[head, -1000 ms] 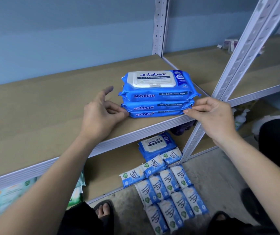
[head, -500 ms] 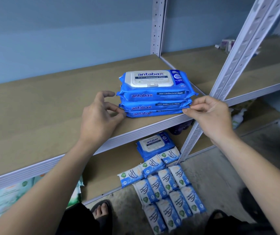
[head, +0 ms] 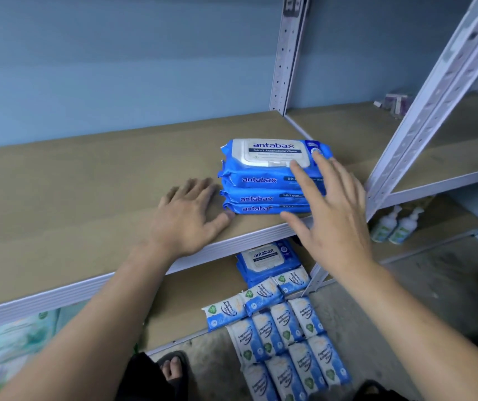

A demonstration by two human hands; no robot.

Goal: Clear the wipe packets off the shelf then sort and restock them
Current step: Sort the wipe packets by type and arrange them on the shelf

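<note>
A stack of three blue Antabax wipe packets (head: 261,180) sits near the front right of the brown shelf board (head: 87,198). My left hand (head: 188,218) lies flat on the board just left of the stack, fingers spread, thumb near the bottom packet. My right hand (head: 330,218) hovers in front of the stack's right half with fingers spread and straight, holding nothing. Below, another blue Antabax packet (head: 266,259) lies on the lower shelf, and several small white-and-blue wipe packets (head: 284,328) lie in rows on the floor.
A slanted metal upright (head: 423,111) stands right of the stack, a rear post (head: 287,53) behind it. Two pump bottles (head: 397,227) stand on the lower right shelf. Green-tinted packets (head: 6,354) lie at the lower left. My sandalled foot (head: 174,369) is below.
Both hands let go of the stack's lower edges and opened. The left hand flattened onto the board; the right hand lifted with fingers spread in front of the stack.
</note>
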